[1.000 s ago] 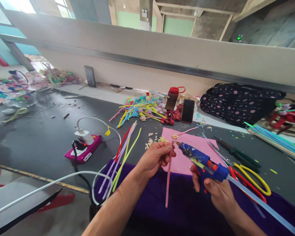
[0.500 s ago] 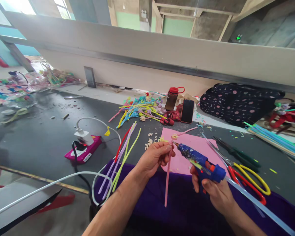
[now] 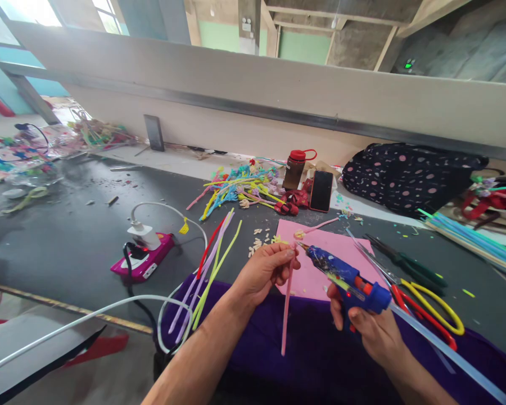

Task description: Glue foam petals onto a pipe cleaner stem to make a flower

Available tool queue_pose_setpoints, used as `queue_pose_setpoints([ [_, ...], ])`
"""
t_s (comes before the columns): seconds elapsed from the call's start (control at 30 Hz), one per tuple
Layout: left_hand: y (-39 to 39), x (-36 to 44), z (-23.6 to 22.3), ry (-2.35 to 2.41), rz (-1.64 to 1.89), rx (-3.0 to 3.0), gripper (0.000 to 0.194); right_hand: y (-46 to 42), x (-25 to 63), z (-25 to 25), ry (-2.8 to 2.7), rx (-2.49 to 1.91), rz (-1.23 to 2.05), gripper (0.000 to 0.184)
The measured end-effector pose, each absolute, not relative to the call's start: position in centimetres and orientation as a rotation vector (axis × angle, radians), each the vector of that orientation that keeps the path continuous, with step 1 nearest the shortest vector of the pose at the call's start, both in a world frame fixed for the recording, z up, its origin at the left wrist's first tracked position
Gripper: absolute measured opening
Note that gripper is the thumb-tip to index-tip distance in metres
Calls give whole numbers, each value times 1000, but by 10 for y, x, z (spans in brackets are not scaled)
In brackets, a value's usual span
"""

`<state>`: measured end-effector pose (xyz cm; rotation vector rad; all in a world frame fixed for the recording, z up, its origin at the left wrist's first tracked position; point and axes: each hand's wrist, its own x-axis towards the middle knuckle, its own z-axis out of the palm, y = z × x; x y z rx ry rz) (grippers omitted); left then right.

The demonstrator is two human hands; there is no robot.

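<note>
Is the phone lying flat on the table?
No, the phone stands propped up at a steep tilt beside the red-capped bottle, its dark screen facing the camera.

A red-lidded bottle (image 3: 294, 171) stands beside a phone (image 3: 321, 191).

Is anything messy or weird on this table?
Yes: little pale bits lie scattered beside the pink sheet, like spilled crumbs. The glue gun in the right hand looks dirty, with smears on its blue front.
</note>
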<state>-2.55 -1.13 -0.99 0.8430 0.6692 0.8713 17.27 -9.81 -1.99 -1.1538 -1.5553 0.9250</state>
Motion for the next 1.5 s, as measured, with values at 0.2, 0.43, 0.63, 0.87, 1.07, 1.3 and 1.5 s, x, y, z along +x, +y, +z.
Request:
queue_pose_setpoints([
  [0.2,-11,-25,-11,682,874,846,21,-99,175,-18,-1621,-1174,1002,35],
  [0.43,-11,-26,-11,668,876,849,21,-102,172,-26,-1470,-1128,1007,34],
  [0.63,-11,-26,-12,681,871,864,22,-100,174,-25,-1526,-1188,928,38],
  [0.87,-10,-26,-12,696,878,850,21,-103,170,-23,-1481,-1152,982,35],
  [1.07,-11,-26,-8,697,868,830,20,-102,170,-18,-1520,-1161,1031,34],
  [1.3,-7,-32,-7,692,938,800,20,-100,177,-13,-1703,-1151,1090,33],
  [1.5,-1,-48,-2,721,1094,661,15,-83,183,-11,-1875,-1454,611,17],
])
